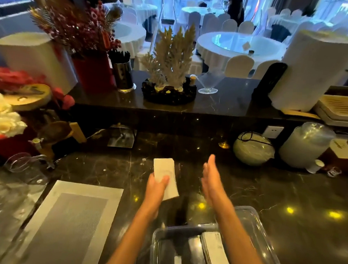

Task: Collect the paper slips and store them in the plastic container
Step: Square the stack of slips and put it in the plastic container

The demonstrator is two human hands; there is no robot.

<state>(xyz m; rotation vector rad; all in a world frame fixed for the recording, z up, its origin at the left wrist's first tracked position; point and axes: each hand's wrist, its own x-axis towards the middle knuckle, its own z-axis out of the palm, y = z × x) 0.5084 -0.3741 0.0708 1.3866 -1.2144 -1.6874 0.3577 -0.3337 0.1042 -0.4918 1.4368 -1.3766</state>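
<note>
Dark marble counter (pixel 95 167): left hand (pixel 157 184) presses unreadable paper slips (pixel 165 176).

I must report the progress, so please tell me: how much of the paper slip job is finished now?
Done: one stack of slips already lies in the plastic container. In hand: the left hand presses on another stack on the counter; the right hand is open beside it. Left: moving that stack into the container.

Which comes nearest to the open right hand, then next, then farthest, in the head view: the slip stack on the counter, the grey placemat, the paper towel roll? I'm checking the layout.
From the right hand:
1. Slip stack, just to its left, under the left hand.
2. Grey placemat, lower left on the counter.
3. Paper towel roll, upper right on the raised ledge.
</note>
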